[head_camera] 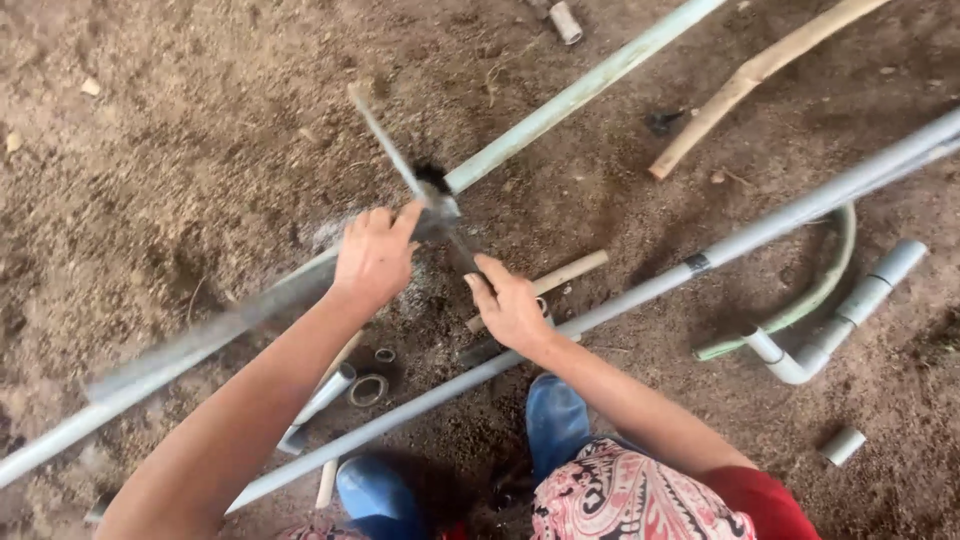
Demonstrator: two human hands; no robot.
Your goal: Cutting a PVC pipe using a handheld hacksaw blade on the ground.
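My left hand (pixel 375 255) gripped the long pale pipe (pixel 560 105) near the middle of the frame, fingers curled around it to keep it from rolling. The pipe ran from lower left to upper right. Just right of it, my right hand (pixel 510 305) clutched the saw (pixel 400 160), whose thin blade crossed the pipe at a dark cut. A second grey pipe (pixel 780 225) lay across the lower part. On the right sat a bent pipe piece (pixel 850 310). All lay on brown dirt (pixel 150 150).
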